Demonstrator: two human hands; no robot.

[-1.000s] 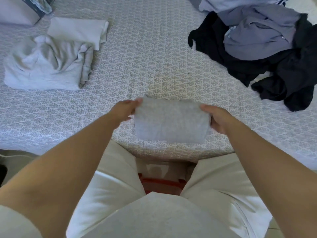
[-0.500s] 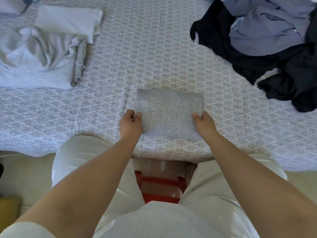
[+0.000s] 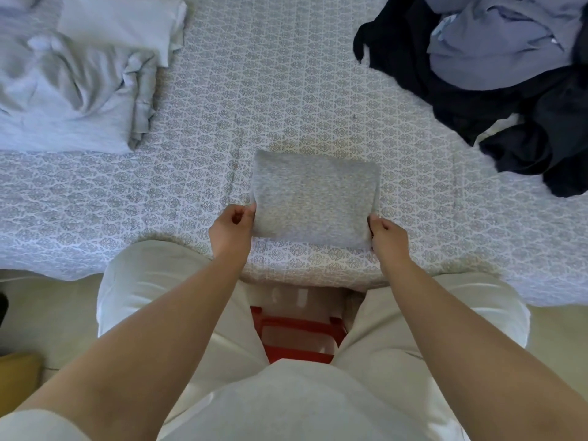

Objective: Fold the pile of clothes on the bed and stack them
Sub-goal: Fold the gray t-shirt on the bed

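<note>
Folded grey garment [image 3: 313, 198]: flat on bed [image 3: 254, 100], centre, near front edge. Left hand [image 3: 231, 229] pinches its 8 o'clock corner; right hand [image 3: 386, 235] pinches its 4 o'clock corner. Folded pale clothes [image 3: 79, 74] at 10 o'clock; dark unfolded pile [image 3: 496, 78] at 2 o'clock.

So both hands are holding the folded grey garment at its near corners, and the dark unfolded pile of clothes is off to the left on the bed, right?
Not quite. The head view shows the dark unfolded pile of clothes on the right of the patterned bed, not the left. The rest holds: the left hand and right hand grip the folded grey garment at its near corners.
</note>
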